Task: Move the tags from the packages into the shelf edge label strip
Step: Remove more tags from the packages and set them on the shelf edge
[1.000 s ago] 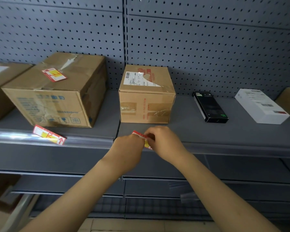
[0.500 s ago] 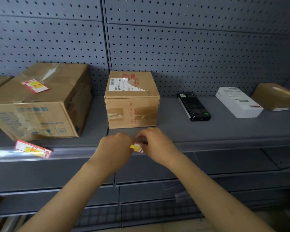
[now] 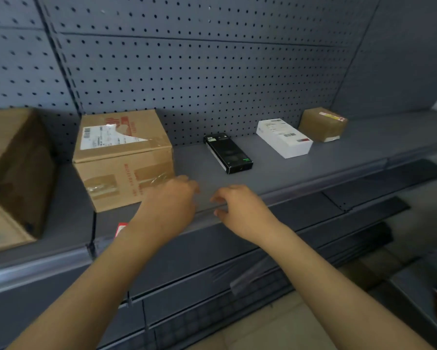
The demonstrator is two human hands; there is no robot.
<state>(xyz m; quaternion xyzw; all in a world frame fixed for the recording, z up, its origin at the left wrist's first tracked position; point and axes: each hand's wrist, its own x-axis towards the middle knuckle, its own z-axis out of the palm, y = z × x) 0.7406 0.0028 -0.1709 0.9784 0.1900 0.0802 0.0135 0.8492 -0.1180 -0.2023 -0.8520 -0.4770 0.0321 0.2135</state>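
Rectangular tag (image 3: 120, 229) in clear strip (image 3: 207, 210)

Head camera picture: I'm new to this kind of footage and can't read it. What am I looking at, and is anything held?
This one picture comes from a camera worn on a person's head, looking down at their two bare hands. The left hand and right hand hover at the shelf edge label strip, fingers loosely curled, holding nothing. A red tag peeks out beside the left wrist, at the strip. On the shelf lie a taped cardboard box, a black box, a white box and a small brown parcel.
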